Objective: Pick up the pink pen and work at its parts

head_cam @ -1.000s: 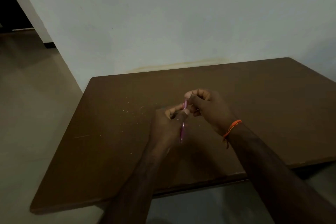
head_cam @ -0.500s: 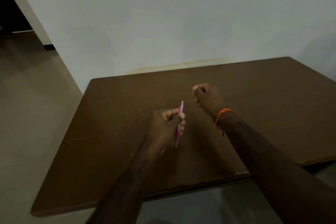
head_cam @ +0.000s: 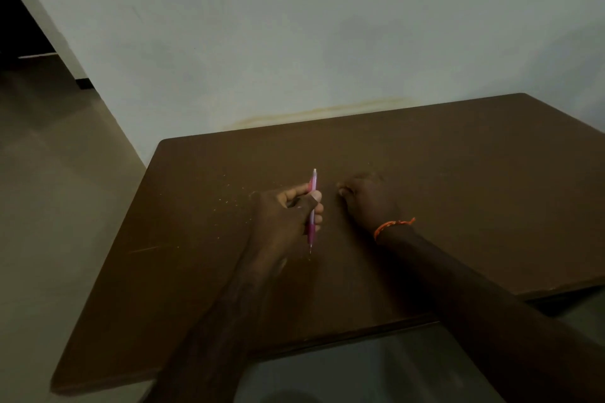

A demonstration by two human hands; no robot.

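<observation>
The right hand [head_cam: 366, 203] has let go of the thin pink plastic pen [head_cam: 312, 206] and dropped onto the brown wooden table [head_cam: 458, 190] with fingers curled on nothing, so only the left hand [head_cam: 284, 222] grips the pen, upright above the table.

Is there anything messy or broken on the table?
A little. Pale crumbs or specks are scattered on the brown wooden table, just left of the left hand gripping the pink pen. A thin light scratch marks the top nearer the left edge. A yellowish stain runs along the wall behind the table.
</observation>
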